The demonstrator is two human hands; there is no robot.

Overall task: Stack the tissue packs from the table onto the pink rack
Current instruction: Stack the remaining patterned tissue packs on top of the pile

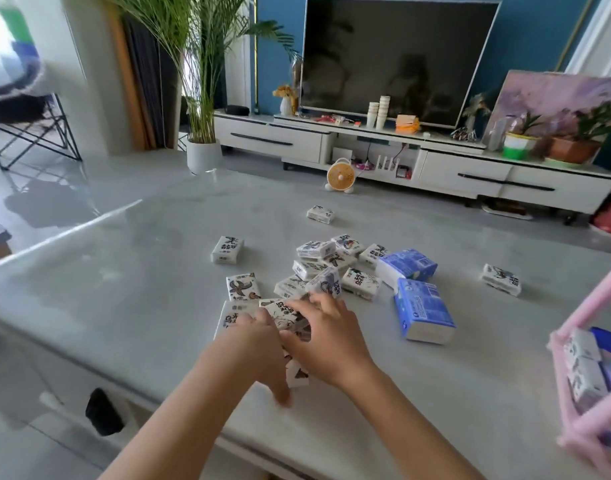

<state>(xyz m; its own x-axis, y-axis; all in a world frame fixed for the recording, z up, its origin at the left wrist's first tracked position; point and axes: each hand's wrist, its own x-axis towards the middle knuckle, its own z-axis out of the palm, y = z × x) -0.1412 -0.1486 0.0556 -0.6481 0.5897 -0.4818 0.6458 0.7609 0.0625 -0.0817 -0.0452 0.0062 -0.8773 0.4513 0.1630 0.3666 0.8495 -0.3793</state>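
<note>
Several small white tissue packs with dark prints lie in a heap [326, 268] on the grey table [131, 271]. Two larger blue packs [423, 308] lie to the heap's right. Loose single packs lie at the far middle [319, 214], at the left [227, 250] and at the right [501, 279]. My left hand [259, 355] and my right hand [326, 336] are pressed together around a row of small packs [286, 315] near the table's front, fingers curled over them. The pink rack [581, 355] stands at the right edge and holds several packs.
Beyond the table stand a white TV cabinet [470, 168] with a dark TV, a small orange fan [341, 176] on the floor and a tall potted palm [203, 147]. A folding chair [30, 129] stands at the far left.
</note>
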